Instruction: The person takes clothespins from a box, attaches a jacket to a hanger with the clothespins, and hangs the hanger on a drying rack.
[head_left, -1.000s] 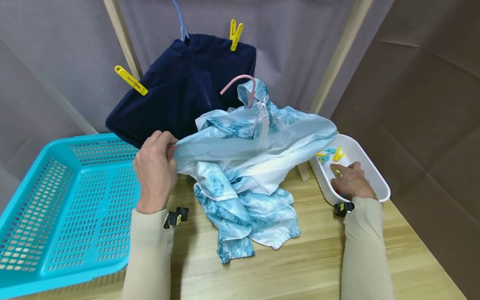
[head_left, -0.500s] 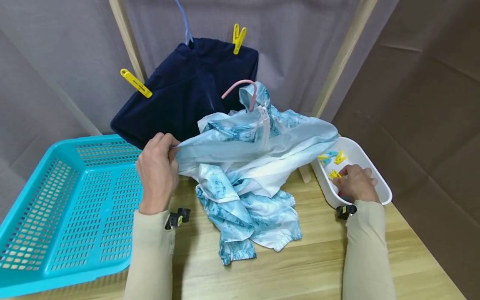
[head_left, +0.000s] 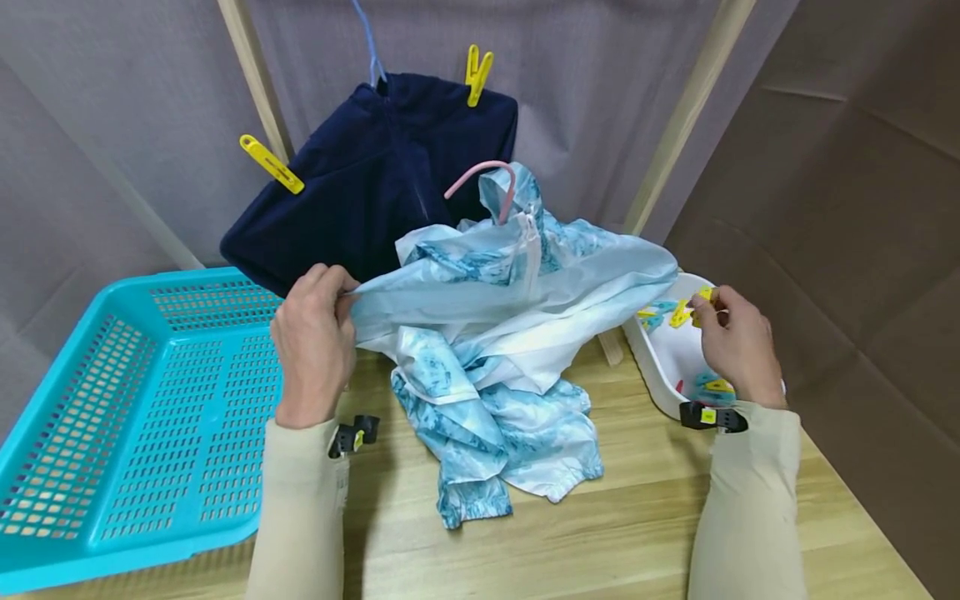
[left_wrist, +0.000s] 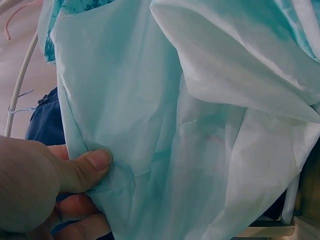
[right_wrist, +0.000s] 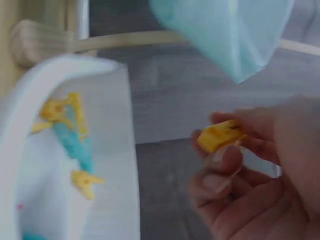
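Note:
A light blue and white jacket (head_left: 480, 300) with a pink hanger (head_left: 480, 167) at its collar spreads across the middle of the head view. My left hand (head_left: 315, 346) pinches the jacket's left edge; the left wrist view shows the thumb (left_wrist: 97, 160) pressed on the thin cloth. Above the right part of the white bin (head_left: 660, 379), my right hand (head_left: 738, 342) holds a yellow clothespin (head_left: 702, 305). In the right wrist view that clothespin (right_wrist: 220, 135) sits between thumb and fingers, apart from the jacket's corner (right_wrist: 235, 50).
More yellow and blue clothespins (head_left: 712, 385) lie in the bin. A turquoise basket (head_left: 180, 417) stands at the left. Behind the jacket hangs a dark navy garment (head_left: 337, 192) with yellow clothespins (head_left: 272, 165) on both shoulders. Wooden poles (head_left: 686, 117) rise at the back.
My right hand has lifted up from inside the bin and now holds a yellow clothespin. My left hand keeps its pinch on the jacket, which has barely moved.

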